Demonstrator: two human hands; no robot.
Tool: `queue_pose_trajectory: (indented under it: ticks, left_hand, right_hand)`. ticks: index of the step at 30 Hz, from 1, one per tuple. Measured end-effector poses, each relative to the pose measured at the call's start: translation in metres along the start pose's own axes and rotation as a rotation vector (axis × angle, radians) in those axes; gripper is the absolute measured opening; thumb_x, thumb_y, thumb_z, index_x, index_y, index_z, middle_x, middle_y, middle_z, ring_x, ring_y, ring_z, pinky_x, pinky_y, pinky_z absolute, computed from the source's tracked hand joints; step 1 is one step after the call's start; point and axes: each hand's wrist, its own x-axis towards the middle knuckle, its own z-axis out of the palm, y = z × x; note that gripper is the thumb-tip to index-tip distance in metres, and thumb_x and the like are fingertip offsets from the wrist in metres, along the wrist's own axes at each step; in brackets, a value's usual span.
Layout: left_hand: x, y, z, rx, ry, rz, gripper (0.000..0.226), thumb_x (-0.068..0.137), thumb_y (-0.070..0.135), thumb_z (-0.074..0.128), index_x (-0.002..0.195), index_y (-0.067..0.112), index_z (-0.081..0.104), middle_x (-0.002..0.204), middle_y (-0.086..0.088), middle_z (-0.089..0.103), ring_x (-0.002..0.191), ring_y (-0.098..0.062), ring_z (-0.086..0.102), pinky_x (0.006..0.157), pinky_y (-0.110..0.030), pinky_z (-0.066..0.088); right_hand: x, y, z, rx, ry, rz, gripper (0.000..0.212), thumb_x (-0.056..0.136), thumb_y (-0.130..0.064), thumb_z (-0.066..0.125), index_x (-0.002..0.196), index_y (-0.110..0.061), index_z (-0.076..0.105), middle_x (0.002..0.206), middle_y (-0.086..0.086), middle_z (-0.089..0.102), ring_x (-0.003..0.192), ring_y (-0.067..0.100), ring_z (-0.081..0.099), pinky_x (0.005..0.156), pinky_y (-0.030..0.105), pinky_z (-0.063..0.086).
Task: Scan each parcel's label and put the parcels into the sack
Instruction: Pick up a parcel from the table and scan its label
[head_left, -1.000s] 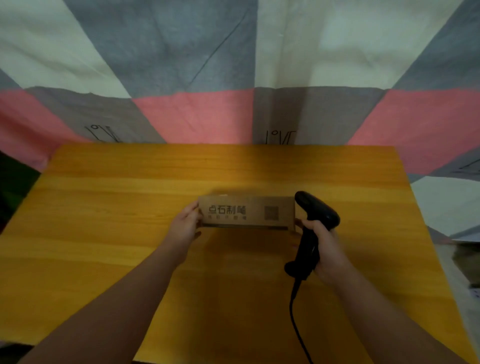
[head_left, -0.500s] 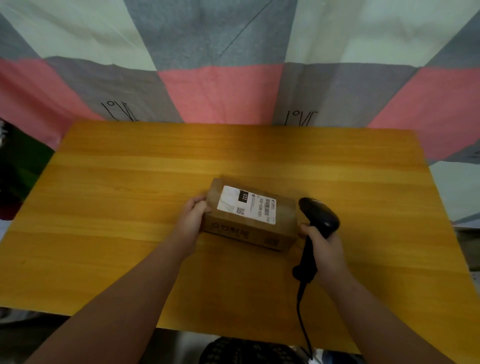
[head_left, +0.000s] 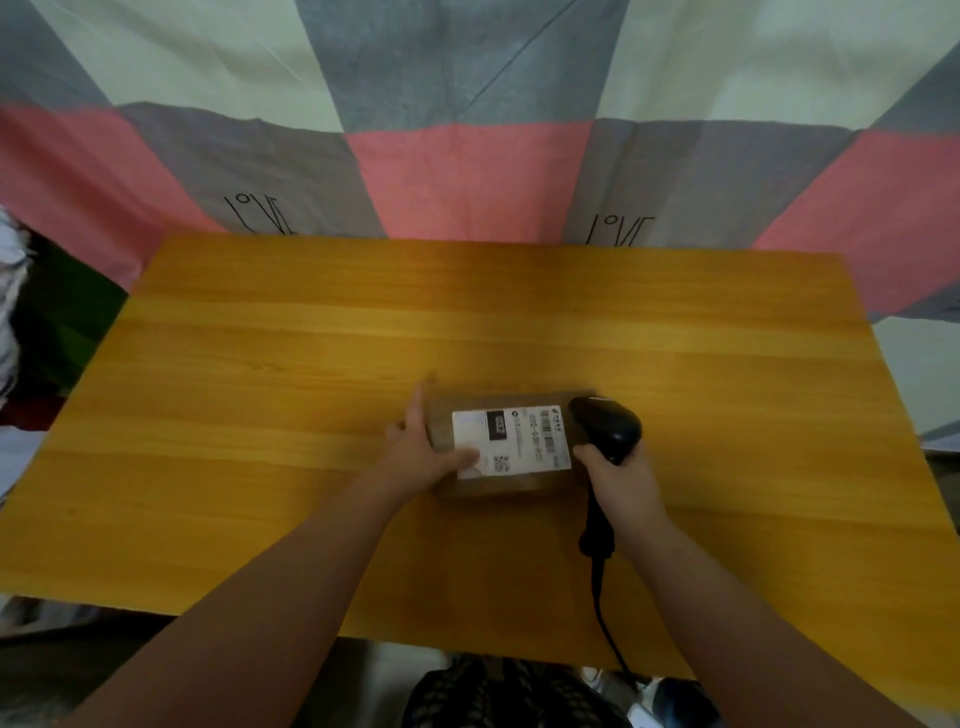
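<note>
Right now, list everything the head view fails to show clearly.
White shipping label on brown cardboard parcel: print too small, blurred; left hand thumb covers a corner.
Black handheld scanner: scan window faces away; right hand wraps the handle.
Sack: none recognisable in the head view.

Left hand (head_left: 421, 454) lies flat, fingers toward 12 o'clock, thumb toward 3; right hand (head_left: 621, 480) grips a scanner (head_left: 608, 428).

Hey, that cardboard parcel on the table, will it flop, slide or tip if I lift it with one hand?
The parcel probably stays stiff: its cardboard edges look straight and square. Lying flat and low on the table, it seems unlikely to tip or roll. The smooth wood may let it slide when pushed.
</note>
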Motion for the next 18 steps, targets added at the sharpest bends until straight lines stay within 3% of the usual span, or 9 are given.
queue_pose_trajectory:
  ticks: [3, 5, 7, 9, 10, 12, 15, 16, 18]
  left_hand:
    - [0.0, -0.009, 0.012, 0.208, -0.031, 0.037, 0.102, 0.069, 0.039, 0.083, 0.148, 0.029, 0.02, 0.15, -0.013, 0.018, 0.134, -0.034, 0.032, 0.105, -0.048, 0.038]
    - [0.001, -0.011, 0.015, 0.342, 0.024, 0.052, 0.088, 0.065, 0.051, 0.081, 0.133, 0.018, 0.037, 0.142, -0.01, 0.029, 0.126, -0.028, 0.039, 0.1, -0.043, 0.044]
    - [-0.001, -0.012, 0.018, 0.4, 0.011, 0.068, 0.074, 0.067, 0.057, 0.077, 0.118, 0.015, 0.043, 0.126, -0.006, 0.045, 0.104, -0.018, 0.052, 0.08, -0.033, 0.051]
    - [-0.004, -0.012, 0.022, 0.291, 0.004, 0.047, 0.065, 0.076, 0.053, 0.072, 0.118, 0.016, 0.04, 0.101, 0.002, 0.053, 0.079, -0.01, 0.052, 0.058, -0.024, 0.043]
    - [-0.005, -0.012, 0.024, 0.253, 0.016, 0.041, 0.064, 0.079, 0.053, 0.069, 0.121, 0.015, 0.038, 0.099, 0.001, 0.054, 0.08, -0.012, 0.053, 0.058, -0.024, 0.043]
    - [-0.003, -0.012, 0.026, 0.22, -0.007, 0.036, 0.066, 0.084, 0.051, 0.064, 0.131, 0.015, 0.037, 0.124, -0.009, 0.052, 0.099, -0.021, 0.055, 0.072, -0.032, 0.049]
    - [0.0, -0.005, 0.029, 0.088, -0.138, 0.059, 0.066, 0.092, 0.034, 0.061, 0.148, 0.02, 0.03, 0.151, -0.011, 0.024, 0.131, -0.031, 0.039, 0.1, -0.041, 0.044]
    - [0.0, -0.001, 0.031, 0.034, -0.157, 0.068, 0.063, 0.092, 0.027, 0.061, 0.148, 0.021, 0.032, 0.15, -0.012, 0.027, 0.13, -0.031, 0.04, 0.1, -0.04, 0.046]
    - [-0.002, 0.007, 0.033, -0.142, -0.167, 0.057, 0.056, 0.09, 0.015, 0.061, 0.142, 0.02, 0.039, 0.126, -0.011, 0.052, 0.105, -0.024, 0.06, 0.074, -0.027, 0.056]
  right_hand:
    - [-0.004, 0.003, 0.011, 0.045, 0.01, 0.037, 0.028, 0.086, -0.025, 0.068, 0.1, -0.035, 0.045, 0.091, -0.008, 0.053, 0.081, 0.008, 0.051, 0.06, 0.027, 0.039]
    - [-0.005, 0.004, 0.012, 0.062, 0.027, -0.046, 0.028, 0.085, -0.024, 0.07, 0.103, -0.034, 0.051, 0.104, -0.002, 0.057, 0.093, 0.014, 0.056, 0.074, 0.034, 0.048]
    - [-0.004, -0.002, 0.011, 0.042, 0.015, -0.092, 0.033, 0.085, -0.022, 0.07, 0.114, -0.025, 0.055, 0.117, 0.006, 0.056, 0.102, 0.02, 0.057, 0.086, 0.041, 0.051]
    - [-0.004, -0.009, 0.012, 0.043, -0.059, -0.046, 0.033, 0.086, -0.02, 0.069, 0.115, -0.026, 0.055, 0.112, 0.006, 0.06, 0.096, 0.017, 0.06, 0.075, 0.034, 0.051]
    - [-0.005, -0.011, 0.013, 0.033, -0.109, -0.009, 0.035, 0.087, -0.02, 0.068, 0.119, -0.025, 0.054, 0.109, 0.005, 0.062, 0.094, 0.017, 0.06, 0.071, 0.031, 0.049]
    - [-0.01, -0.011, 0.014, -0.037, -0.167, 0.041, 0.042, 0.088, -0.022, 0.066, 0.126, -0.021, 0.05, 0.106, 0.004, 0.062, 0.093, 0.019, 0.06, 0.069, 0.032, 0.048]
    - [-0.022, -0.006, 0.017, -0.026, -0.213, 0.099, 0.034, 0.088, -0.02, 0.066, 0.12, -0.022, 0.053, 0.102, 0.002, 0.064, 0.089, 0.018, 0.062, 0.066, 0.03, 0.048]
    - [-0.026, -0.004, 0.018, 0.0, -0.231, 0.124, 0.029, 0.088, -0.019, 0.066, 0.114, -0.023, 0.055, 0.099, 0.001, 0.065, 0.087, 0.017, 0.063, 0.065, 0.029, 0.048]
    - [-0.032, -0.003, 0.022, 0.027, -0.244, 0.127, 0.025, 0.087, -0.019, 0.067, 0.109, -0.025, 0.056, 0.098, 0.001, 0.065, 0.087, 0.017, 0.064, 0.067, 0.03, 0.05]
